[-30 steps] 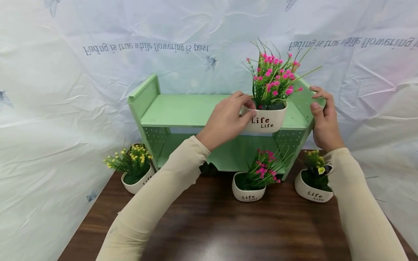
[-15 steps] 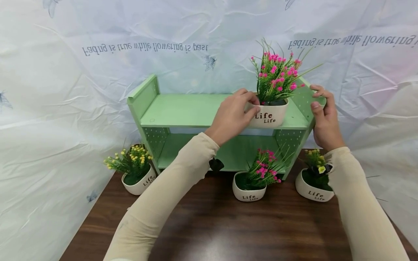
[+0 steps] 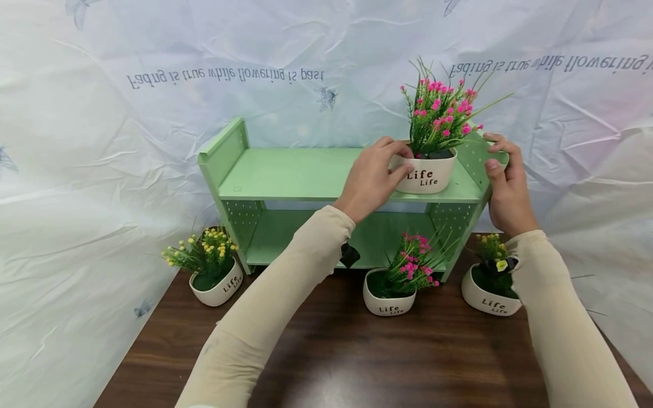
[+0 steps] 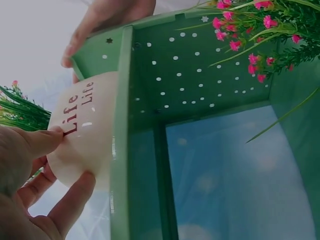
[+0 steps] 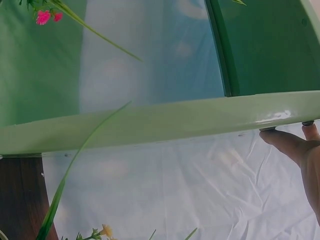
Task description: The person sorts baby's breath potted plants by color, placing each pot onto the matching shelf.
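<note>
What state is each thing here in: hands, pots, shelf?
Green shelf, standing upright
Upper pink-flowered pot, upright at shelf top; whether fully set down, unclear
Left hand, gripping that pot
Right hand, gripping shelf's side
Lower pink-flowered pot, upright on table
Left yellow-flowered pot, upright on table
Right yellow-flowered pot, upright on table, partly hidden

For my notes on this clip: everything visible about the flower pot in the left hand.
The flower pot is off-white, smooth and rounded, ceramic or plastic, with "Life" printed twice in dark red-brown, the lower word smaller. Small pink flowers and thin green blades rise from a dark filling inside the rim. It stands upright toward the right end of the green rack's top shelf, apparently resting on it. The left hand pinches its left side.
</note>
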Tool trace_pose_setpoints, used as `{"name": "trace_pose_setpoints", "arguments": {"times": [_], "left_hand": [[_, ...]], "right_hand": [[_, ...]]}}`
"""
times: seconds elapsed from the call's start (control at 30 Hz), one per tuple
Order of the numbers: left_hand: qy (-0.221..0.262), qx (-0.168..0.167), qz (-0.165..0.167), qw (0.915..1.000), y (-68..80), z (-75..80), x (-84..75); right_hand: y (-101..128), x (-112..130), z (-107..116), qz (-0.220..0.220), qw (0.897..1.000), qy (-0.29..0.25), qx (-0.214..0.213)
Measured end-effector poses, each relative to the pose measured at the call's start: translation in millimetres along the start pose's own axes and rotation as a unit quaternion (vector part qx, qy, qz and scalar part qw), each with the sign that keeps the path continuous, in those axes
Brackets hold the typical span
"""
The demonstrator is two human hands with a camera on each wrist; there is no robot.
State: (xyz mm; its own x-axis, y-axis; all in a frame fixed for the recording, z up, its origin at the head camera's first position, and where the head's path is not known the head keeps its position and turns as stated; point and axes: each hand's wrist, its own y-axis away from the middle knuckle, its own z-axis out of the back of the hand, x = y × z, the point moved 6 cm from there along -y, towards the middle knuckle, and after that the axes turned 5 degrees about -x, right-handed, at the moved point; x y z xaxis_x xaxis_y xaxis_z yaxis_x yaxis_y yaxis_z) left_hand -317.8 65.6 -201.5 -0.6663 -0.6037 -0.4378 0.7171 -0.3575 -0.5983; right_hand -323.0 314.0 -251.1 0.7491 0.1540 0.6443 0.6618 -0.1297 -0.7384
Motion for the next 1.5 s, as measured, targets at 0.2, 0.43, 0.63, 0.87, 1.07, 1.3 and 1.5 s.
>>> {"name": "trace_pose_setpoints", "arguments": {"times": [0.2,0.43,0.63,0.87,1.07,1.3,1.5], "left_hand": [[0.008,-0.005,0.000,1.0000,-3.3,-5.5,2.6],[0.014,-0.014,-0.008,0.9998,-4.4,-11.4,1.5],[0.023,-0.016,-0.018,0.9994,-5.1,-17.3,-3.3],[0.009,-0.023,-0.025,0.9994,-1.5,-15.4,-7.4],[-0.008,-0.030,-0.047,0.9984,10.2,-1.5,-12.1],[-0.016,-0.026,-0.103,0.9942,38.2,18.3,-26.7],[-0.022,0.010,-0.107,0.9939,64.5,27.7,-30.5]], "right_hand": [[0,-1,-1,0.001,1.000,-0.005,-0.002],[-2,-3,2,-0.005,1.000,-0.008,-0.008],[-1,-4,4,-0.017,1.000,-0.008,-0.017],[-1,-5,5,-0.020,1.000,-0.011,-0.017],[0,-5,5,-0.021,1.000,-0.014,-0.010],[-1,-4,4,-0.022,1.000,-0.016,-0.008],[-1,-4,5,-0.028,1.000,-0.001,-0.013]]}}
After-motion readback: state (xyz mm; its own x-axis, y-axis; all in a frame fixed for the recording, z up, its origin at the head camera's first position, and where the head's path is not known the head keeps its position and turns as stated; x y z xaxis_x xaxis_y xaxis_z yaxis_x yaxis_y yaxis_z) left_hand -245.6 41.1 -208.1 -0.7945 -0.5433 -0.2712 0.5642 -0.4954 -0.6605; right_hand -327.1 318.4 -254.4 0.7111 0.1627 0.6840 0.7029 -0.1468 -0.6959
